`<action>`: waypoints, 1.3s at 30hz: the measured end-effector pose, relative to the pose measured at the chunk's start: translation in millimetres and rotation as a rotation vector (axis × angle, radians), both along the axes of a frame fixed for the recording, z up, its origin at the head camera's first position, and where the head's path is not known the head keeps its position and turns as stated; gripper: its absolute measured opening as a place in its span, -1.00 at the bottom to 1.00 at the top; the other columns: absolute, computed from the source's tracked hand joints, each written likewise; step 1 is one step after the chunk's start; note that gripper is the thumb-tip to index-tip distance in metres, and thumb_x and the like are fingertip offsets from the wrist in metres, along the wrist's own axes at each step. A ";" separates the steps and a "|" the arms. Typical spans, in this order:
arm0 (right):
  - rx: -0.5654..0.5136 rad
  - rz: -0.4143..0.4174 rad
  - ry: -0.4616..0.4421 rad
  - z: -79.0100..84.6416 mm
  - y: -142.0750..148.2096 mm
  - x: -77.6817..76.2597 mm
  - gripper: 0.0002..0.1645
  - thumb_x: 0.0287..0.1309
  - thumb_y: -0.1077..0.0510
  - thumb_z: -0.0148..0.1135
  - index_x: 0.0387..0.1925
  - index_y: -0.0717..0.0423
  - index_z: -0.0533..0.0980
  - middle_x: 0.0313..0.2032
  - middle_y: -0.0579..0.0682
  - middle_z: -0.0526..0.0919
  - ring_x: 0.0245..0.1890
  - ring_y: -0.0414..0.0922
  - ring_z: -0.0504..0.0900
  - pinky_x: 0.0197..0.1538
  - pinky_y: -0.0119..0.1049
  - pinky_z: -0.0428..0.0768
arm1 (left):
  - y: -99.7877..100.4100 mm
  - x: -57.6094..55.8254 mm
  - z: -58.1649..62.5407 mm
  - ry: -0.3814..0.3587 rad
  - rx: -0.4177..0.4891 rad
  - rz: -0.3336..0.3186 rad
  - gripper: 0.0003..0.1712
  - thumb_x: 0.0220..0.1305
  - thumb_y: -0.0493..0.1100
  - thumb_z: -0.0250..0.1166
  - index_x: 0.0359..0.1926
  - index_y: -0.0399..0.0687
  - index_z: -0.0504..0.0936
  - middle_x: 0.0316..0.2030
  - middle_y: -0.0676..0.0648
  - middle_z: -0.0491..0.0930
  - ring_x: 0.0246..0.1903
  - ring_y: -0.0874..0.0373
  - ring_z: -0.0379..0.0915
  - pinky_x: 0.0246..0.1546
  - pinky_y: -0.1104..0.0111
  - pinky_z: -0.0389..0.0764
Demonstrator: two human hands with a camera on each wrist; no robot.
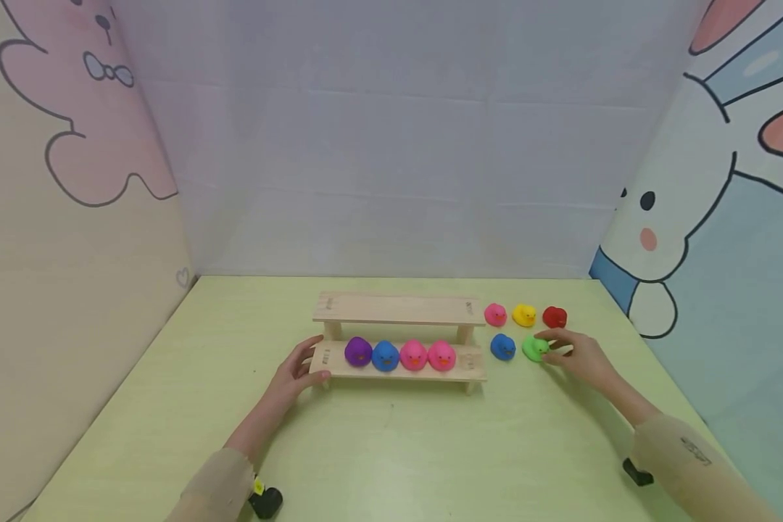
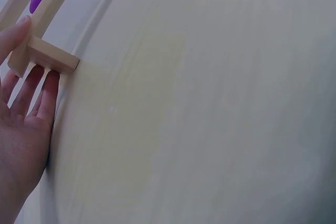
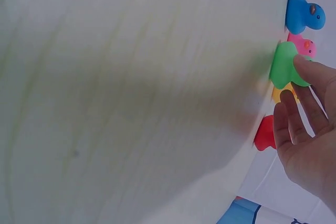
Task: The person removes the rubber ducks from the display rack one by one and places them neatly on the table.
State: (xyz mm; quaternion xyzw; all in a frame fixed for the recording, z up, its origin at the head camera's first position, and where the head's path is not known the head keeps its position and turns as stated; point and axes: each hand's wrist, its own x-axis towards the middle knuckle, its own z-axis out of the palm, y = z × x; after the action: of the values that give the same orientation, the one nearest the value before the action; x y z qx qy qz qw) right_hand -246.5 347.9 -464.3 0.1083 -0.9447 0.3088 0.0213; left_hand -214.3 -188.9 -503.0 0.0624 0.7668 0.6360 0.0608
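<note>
A two-tier wooden rack (image 1: 398, 308) stands mid-table. On its lower step sit a purple duck (image 1: 358, 351), a blue duck (image 1: 385, 356) and two pink ducks (image 1: 414, 355). My left hand (image 1: 296, 370) grips the left end of that step, thumb on top and fingers beneath, as the left wrist view also shows at the rack's wooden end (image 2: 50, 53). To the right of the rack, my right hand (image 1: 579, 357) pinches a green rubber duck (image 1: 535, 349) between thumb and fingers. In the right wrist view the thumb lies over the green duck (image 3: 284, 66).
Right of the rack, a second blue duck (image 1: 502, 346) sits left of the green one. Behind them stand a pink duck (image 1: 495, 315), a yellow duck (image 1: 524, 315) and a red duck (image 1: 554, 317). A white curtain (image 1: 391, 145) hangs behind the table (image 1: 378, 449), with walls at both sides.
</note>
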 end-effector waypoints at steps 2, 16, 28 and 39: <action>0.000 -0.002 -0.011 0.1 0.3 0.7 -0.56 0.16 0.23 0.36 0.11 0.16 0.57 0.04 0.24 0.65 -0.06 0.15 0.63 -0.05 -0.02 0.68 | 0.0 -0.2 -0.2 -0.001 0.001 0.003 -0.17 0.26 -0.21 0.35 0.48 0.12 0.18 0.34 -0.24 0.35 0.10 0.17 0.51 0.03 0.51 0.50; -0.012 -0.007 -0.032 -2.1 1.3 2.3 -0.54 0.18 0.22 0.35 0.13 0.13 0.56 0.08 0.23 0.64 -0.03 0.14 0.61 0.00 0.03 0.66 | -0.2 0.4 0.4 -0.007 -0.005 -0.005 -0.16 0.27 -0.19 0.35 0.49 0.16 0.17 0.35 -0.23 0.35 0.05 0.23 0.51 0.03 0.51 0.50; -0.013 -0.001 -0.022 -1.0 0.3 1.4 -0.54 0.19 0.22 0.34 0.14 0.14 0.55 0.08 0.24 0.63 -0.03 0.14 0.61 -0.01 0.04 0.66 | 0.6 1.2 2.6 -0.010 0.002 -0.002 -0.16 0.27 -0.20 0.35 0.49 0.15 0.18 0.34 -0.24 0.35 0.04 0.25 0.51 0.03 0.51 0.51; -0.012 0.005 -0.015 -3.6 2.5 -1.0 -0.55 0.19 0.22 0.34 0.14 0.13 0.55 0.07 0.23 0.64 -0.03 0.13 0.61 -0.02 0.03 0.66 | 1.0 1.5 2.9 -0.010 -0.004 0.001 -0.16 0.27 -0.21 0.35 0.49 0.15 0.18 0.35 -0.24 0.35 0.06 0.21 0.51 0.03 0.52 0.50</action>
State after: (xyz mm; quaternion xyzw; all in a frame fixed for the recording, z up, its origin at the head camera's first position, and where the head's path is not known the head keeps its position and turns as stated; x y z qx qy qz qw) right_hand -247.5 350.4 -467.8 0.1082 -0.9427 0.3153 0.0143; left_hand -212.8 -187.9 -500.1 0.0588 0.7679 0.6346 0.0645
